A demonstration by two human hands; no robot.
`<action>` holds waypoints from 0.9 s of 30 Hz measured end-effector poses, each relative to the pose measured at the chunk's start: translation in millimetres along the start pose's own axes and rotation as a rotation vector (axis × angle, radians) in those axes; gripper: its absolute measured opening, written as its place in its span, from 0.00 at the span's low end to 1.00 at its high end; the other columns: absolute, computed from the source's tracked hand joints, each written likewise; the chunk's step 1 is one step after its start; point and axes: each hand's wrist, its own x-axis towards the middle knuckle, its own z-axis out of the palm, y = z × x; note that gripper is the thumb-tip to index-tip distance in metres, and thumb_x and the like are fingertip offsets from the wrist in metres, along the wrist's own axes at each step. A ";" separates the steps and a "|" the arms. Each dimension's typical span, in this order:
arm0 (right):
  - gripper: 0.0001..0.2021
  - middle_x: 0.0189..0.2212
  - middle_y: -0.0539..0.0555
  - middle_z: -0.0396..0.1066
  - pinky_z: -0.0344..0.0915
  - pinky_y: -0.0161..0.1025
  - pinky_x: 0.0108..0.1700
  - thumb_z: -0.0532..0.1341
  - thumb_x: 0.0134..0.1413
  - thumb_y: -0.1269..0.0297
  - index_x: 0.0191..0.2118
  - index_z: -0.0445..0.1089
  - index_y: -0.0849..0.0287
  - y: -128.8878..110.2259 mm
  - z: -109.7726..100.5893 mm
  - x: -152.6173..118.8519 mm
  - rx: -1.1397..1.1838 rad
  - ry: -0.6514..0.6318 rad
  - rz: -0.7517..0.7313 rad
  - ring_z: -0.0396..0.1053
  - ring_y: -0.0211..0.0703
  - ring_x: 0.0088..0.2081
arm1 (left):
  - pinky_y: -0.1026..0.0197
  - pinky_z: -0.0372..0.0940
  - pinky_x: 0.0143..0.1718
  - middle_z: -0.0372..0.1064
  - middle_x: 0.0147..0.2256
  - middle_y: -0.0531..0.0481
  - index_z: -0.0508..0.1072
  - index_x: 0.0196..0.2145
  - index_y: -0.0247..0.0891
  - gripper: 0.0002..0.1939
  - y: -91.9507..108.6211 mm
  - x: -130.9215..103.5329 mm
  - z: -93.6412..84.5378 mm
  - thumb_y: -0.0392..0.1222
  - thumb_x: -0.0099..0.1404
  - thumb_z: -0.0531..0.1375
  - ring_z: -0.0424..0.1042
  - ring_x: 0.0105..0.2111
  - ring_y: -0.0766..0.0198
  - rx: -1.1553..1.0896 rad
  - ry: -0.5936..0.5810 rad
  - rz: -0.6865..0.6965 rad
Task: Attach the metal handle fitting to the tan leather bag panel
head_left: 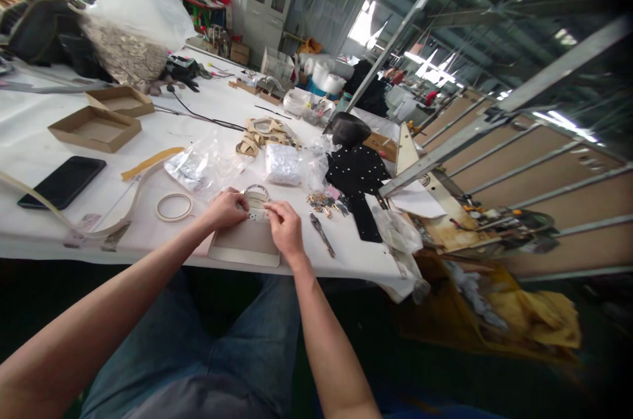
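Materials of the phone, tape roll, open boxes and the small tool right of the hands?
Phone: glossy dark face, likely glass; it reflects light.
Tape roll: cream, matte, probably paper or fabric.
Boxes: plain brown cardboard, matte with thin folded walls.
Tool: probably metal, judging by its grey sheen; handle material unclear.

Our left forearm [123, 300] and right forearm [324, 333] angle inward across the tabletop [356, 262], our left hand [228, 209] and right hand [286, 227] near each other above it, fingers bent, not touching.
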 end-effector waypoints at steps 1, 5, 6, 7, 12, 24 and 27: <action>0.16 0.56 0.60 0.80 0.77 0.42 0.59 0.58 0.80 0.64 0.58 0.82 0.55 5.6 -15.0 1.1 -0.007 0.110 0.020 0.78 0.48 0.55 | 0.41 0.70 0.70 0.76 0.56 0.43 0.88 0.37 0.48 0.10 0.7 -0.4 -0.2 0.46 0.55 0.74 0.75 0.59 0.37 -0.001 0.005 0.000; 0.13 0.52 0.62 0.80 0.74 0.49 0.57 0.64 0.76 0.55 0.52 0.83 0.55 50.3 -75.0 -3.6 -0.395 0.306 0.257 0.77 0.54 0.50 | 0.43 0.72 0.68 0.77 0.57 0.45 0.87 0.36 0.47 0.09 1.7 -1.6 -0.5 0.44 0.55 0.74 0.76 0.58 0.38 -0.005 0.022 -0.002; 0.13 0.52 0.64 0.79 0.73 0.50 0.57 0.66 0.73 0.53 0.51 0.83 0.56 64.3 -85.2 -7.3 -0.504 0.264 0.338 0.77 0.56 0.50 | 0.43 0.72 0.67 0.77 0.57 0.45 0.87 0.36 0.47 0.08 1.9 -1.9 -0.6 0.44 0.55 0.74 0.76 0.58 0.38 -0.006 0.025 -0.005; 0.15 0.52 0.65 0.79 0.73 0.51 0.57 0.69 0.70 0.51 0.50 0.83 0.57 77.8 -92.5 -11.6 -0.581 0.213 0.408 0.77 0.58 0.51 | 0.42 0.72 0.67 0.77 0.56 0.45 0.87 0.36 0.47 0.08 2.2 -2.3 -0.8 0.44 0.55 0.74 0.76 0.58 0.38 -0.007 0.028 -0.008; 0.17 0.50 0.63 0.80 0.73 0.50 0.54 0.72 0.65 0.47 0.49 0.81 0.55 120.6 -94.0 -26.7 -0.578 0.080 0.460 0.78 0.58 0.50 | 0.41 0.73 0.66 0.76 0.57 0.45 0.87 0.36 0.47 0.09 4.8 -6.2 -2.3 0.43 0.55 0.74 0.76 0.58 0.38 -0.008 0.038 -0.021; 0.21 0.30 0.44 0.67 0.67 0.36 0.34 0.62 0.77 0.38 0.52 0.69 0.53 90.3 -92.1 -18.9 0.408 0.720 0.269 0.66 0.38 0.27 | 0.45 0.71 0.68 0.75 0.60 0.46 0.88 0.36 0.48 0.10 5.1 -6.7 -0.2 0.46 0.55 0.73 0.75 0.60 0.40 -0.017 0.034 -0.042; 0.22 0.28 0.42 0.60 0.62 0.32 0.30 0.68 0.73 0.40 0.43 0.65 0.53 89.1 -94.3 -23.2 0.648 0.761 0.242 0.59 0.33 0.25 | 0.41 0.68 0.71 0.74 0.60 0.45 0.87 0.36 0.48 0.10 1.0 -4.3 5.2 0.47 0.54 0.71 0.75 0.61 0.39 -0.046 0.027 -0.050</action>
